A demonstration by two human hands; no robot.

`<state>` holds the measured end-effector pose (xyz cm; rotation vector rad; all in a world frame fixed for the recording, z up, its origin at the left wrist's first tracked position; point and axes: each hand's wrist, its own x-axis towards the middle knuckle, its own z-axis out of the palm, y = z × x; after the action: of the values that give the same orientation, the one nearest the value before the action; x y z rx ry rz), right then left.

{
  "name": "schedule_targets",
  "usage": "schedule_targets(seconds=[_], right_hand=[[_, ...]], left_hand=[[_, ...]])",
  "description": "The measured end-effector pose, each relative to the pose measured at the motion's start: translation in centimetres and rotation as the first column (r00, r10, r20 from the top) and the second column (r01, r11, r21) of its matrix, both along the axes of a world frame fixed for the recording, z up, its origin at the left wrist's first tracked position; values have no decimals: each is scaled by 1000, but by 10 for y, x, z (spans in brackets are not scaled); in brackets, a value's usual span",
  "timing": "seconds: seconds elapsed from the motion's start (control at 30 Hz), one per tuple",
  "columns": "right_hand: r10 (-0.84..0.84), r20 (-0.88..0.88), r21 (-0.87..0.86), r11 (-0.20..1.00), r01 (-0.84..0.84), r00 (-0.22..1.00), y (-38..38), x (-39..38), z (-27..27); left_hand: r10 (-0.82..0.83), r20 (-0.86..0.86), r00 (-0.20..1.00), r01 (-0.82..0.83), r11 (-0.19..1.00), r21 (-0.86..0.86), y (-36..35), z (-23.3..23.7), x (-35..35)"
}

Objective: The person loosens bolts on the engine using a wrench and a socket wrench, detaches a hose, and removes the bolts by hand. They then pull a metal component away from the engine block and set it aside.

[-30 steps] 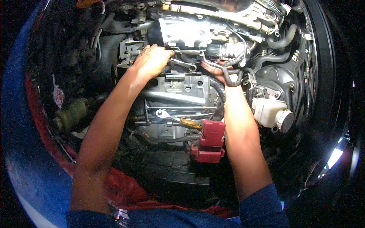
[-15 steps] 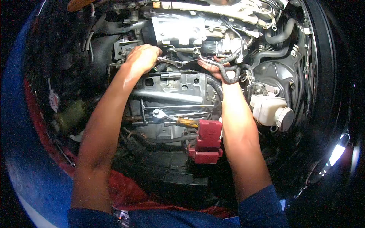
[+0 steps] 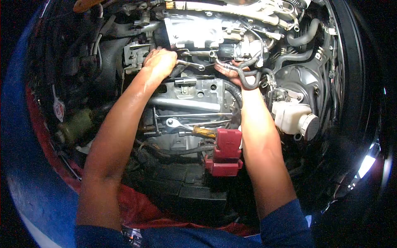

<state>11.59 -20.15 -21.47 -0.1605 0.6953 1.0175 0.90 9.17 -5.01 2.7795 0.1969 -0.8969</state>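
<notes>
My left hand [image 3: 160,62] is closed around a steel combination wrench [image 3: 189,64] beside the engine. The wrench's ring end points right and hangs over a dark gap below the metal parts. My right hand [image 3: 228,72] reaches in from the right with its fingers curled, beneath a looped black rubber hose [image 3: 250,85] that partly covers it. A thin dark line runs between the ring end and these fingertips; what the fingers grip is hidden.
A ratchet [image 3: 175,123] with a yellow handle [image 3: 204,132] and thin steel rods [image 3: 198,115] lie below my hands. Nearer are a red plastic terminal cover [image 3: 228,144] and the dark battery [image 3: 202,192]. A white fluid reservoir [image 3: 291,119] stands right of my forearm.
My left hand has shifted slightly right and the wrench has moved with it, its ring end now further right and a little higher. My right hand has hardly moved.
</notes>
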Motion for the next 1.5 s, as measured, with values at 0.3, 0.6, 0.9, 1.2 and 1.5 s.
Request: schedule_targets(seconds=[0.3, 0.6, 0.9, 1.2, 1.5], right_hand=[[100, 202, -62, 994, -89, 974, -2, -2, 0], [216, 538, -194, 972, -130, 815, 0, -8, 10], [234, 405, -142, 971, -192, 884, -3, -1, -9], [558, 737, -517, 829, -213, 382, 4, -4, 9], [-34, 156, 350, 936, -23, 987, -10, -1, -14]], left_hand=[[30, 28, 999, -32, 995, 92, 1, 0, 0], [-53, -129, 990, 52, 999, -12, 4, 24, 2], [-237, -124, 964, 226, 969, -100, 34, 1, 10], [-235, -197, 952, 233, 972, -36, 26, -1, 8], [-232, 34, 972, 233, 972, -12, 26, 5, -3]])
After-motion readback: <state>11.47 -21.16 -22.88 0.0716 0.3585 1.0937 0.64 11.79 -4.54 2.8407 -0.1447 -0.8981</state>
